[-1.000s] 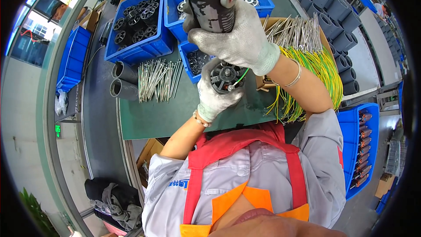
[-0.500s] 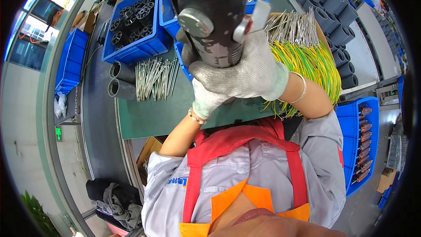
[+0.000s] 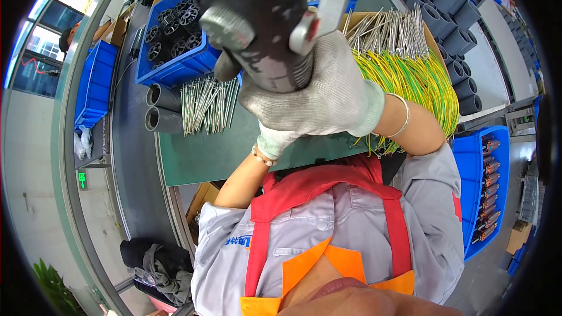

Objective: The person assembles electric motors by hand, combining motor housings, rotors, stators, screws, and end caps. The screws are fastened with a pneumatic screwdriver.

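Left hand [image 3: 273, 141], gloved, is mostly hidden behind the gloved right hand [image 3: 316, 96]; what it grips cannot be told. One black power tool [image 3: 257, 41] is held over the green table [image 3: 205, 158], the right fingers wrapped around it. Around them, left to right: two gray tubes [image 3: 171, 121] lying side by side, one pile of metal rods [image 3: 208, 105], then a second rod pile [image 3: 389, 36] beside one bunch of yellow-green wires [image 3: 410, 85].

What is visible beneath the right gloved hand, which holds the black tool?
Part of the gloved left hand and green tabletop show beneath the right hand; the left fingers, and anything they may hold, are covered.
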### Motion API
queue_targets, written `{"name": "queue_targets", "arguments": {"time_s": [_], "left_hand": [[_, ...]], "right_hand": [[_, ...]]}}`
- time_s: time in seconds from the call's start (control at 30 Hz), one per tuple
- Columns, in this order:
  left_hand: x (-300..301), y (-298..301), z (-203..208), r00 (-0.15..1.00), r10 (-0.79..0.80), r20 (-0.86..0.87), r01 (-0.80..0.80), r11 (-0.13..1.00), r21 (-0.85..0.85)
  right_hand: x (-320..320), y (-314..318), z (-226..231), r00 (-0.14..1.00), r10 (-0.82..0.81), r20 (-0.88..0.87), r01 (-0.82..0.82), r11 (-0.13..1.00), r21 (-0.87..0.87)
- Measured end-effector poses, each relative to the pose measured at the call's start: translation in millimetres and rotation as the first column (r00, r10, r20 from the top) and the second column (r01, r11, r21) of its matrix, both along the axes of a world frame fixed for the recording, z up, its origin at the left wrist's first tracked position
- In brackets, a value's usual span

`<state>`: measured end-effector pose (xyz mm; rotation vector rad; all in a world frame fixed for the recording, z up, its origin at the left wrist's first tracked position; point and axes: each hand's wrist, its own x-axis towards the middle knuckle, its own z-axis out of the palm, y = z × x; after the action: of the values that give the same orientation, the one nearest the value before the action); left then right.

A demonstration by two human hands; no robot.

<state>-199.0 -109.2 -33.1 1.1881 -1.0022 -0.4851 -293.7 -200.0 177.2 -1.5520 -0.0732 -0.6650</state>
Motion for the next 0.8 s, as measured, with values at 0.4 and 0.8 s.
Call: {"name": "queue_targets", "arguments": {"time_s": [0.4,0.8], "left_hand": [[16.4,7.8,-5.8,0.711,0.072,0.700,-0.224,0.966,0.128],[2.5,8.6,-4.5,0.329,-0.233,0.915,-0.316,0.886,0.339]], "right_hand": [[7.6,7.2,27.6,0.981,-0.016,0.196,0.006,0.999,0.047],[10.4,2.2,0.4,0.994,-0.088,0.059,0.095,0.986,-0.137]]}}
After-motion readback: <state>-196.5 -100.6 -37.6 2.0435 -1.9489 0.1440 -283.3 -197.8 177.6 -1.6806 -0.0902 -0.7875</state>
